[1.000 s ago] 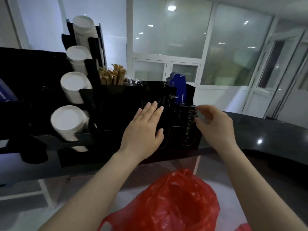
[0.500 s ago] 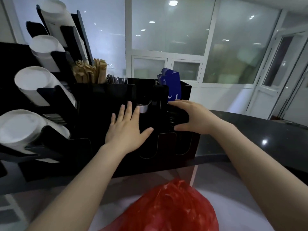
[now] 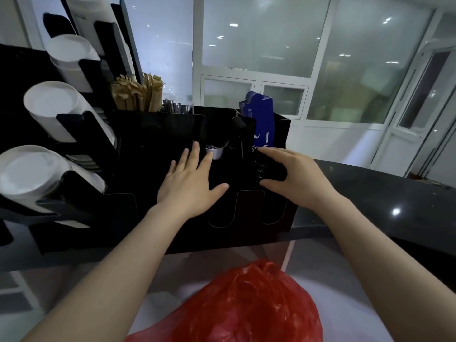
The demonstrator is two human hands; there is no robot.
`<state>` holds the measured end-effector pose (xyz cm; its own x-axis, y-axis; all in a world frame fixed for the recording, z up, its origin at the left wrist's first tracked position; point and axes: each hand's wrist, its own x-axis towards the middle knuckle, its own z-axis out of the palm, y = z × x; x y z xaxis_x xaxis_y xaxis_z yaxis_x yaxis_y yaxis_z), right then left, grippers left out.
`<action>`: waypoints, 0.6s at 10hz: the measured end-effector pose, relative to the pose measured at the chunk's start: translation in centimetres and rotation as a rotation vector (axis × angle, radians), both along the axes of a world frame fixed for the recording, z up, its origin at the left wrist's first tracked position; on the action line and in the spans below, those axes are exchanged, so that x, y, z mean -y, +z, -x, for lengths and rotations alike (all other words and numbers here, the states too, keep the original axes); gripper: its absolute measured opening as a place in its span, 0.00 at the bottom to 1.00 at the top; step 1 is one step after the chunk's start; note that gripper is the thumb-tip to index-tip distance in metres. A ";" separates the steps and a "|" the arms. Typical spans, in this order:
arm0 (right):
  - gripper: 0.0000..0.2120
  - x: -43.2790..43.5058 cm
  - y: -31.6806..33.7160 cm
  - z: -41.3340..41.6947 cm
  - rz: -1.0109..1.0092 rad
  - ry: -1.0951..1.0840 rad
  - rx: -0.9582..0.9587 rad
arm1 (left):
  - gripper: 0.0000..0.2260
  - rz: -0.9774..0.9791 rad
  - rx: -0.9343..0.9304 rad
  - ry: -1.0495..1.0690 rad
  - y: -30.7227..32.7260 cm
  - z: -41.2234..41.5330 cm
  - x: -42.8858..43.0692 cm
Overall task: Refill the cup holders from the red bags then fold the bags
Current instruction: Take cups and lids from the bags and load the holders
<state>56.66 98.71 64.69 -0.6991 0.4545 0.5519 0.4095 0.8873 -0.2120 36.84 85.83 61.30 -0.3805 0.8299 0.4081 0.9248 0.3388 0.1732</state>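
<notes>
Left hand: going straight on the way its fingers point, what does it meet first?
Likely the small white cup in the black organizer; the left hand has its fingers aimed at it. Depth is unclear.

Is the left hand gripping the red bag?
No, the left hand rests flat on the black organizer, fingers straight, apart from the red bag.

Organiser [image 3: 148,149] under left hand [image 3: 190,183]: smooth glossy black plastic; lid stack [image 3: 262,169] in right hand [image 3: 296,178] grip: ribbed dark plastic; bag [image 3: 246,304] below both hands: thin, crinkled, shiny red plastic.
</notes>
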 end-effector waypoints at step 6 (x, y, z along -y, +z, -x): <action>0.30 -0.6 0.8 0.9 0.127 0.007 -0.009 | 0.36 -0.007 0.008 -0.007 -0.2 0.1 -0.2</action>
